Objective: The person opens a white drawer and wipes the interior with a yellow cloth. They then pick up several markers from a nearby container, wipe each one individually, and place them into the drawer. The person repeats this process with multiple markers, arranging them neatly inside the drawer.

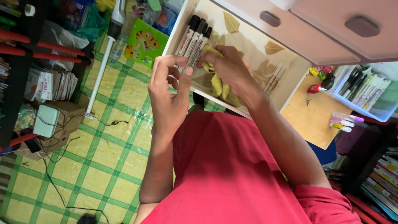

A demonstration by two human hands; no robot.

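The open drawer (290,68) is crowded at one end: the left hand (168,93) holds three markers (192,37) there, and the right hand (228,66) presses on a yellow cloth (219,85) just beside them. Past the hands, the drawer floor has open room, with only flat dry leaves (273,47) and thin sticks (274,76). The shut drawer fronts (315,33) block the way above. The wooden table (311,120) has bare room between the glue bottle (317,88) and the pens (344,121).

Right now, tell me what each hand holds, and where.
Left hand: three markers, gripped at their lower ends. Right hand: yellow cloth, bunched at its top.
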